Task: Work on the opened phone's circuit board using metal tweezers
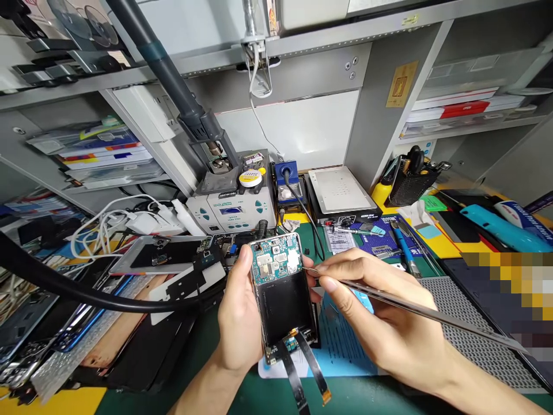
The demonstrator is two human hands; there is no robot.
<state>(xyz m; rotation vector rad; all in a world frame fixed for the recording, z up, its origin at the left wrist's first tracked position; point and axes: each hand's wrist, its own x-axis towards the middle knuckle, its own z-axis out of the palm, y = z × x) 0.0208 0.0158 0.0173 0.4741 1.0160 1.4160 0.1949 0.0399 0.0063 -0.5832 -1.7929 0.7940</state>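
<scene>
My left hand point(237, 314) is closed around an opened smartphone point(285, 305), gripping it by its edges with the thumb along the left side. The phone's teal circuit board point(276, 259) shows at its top, above a black battery-sized recess. Two dark ribbon cables point(311, 366) hang from its lower end. In my right hand point(380, 311) a long thin metal tool point(415, 311), probably tweezers, is pinched between thumb and fingers. Its tip reaches the right edge of the circuit board; whether it touches the board I cannot tell.
Behind the phone stand a rework station point(231, 213) and a flat heating plate point(341, 196). A thick black hose point(129, 300) crosses the left side over several phone parts. Screwdrivers and a blue-handled brush point(404, 248) lie at the right, beside a perforated grey mat point(470, 323).
</scene>
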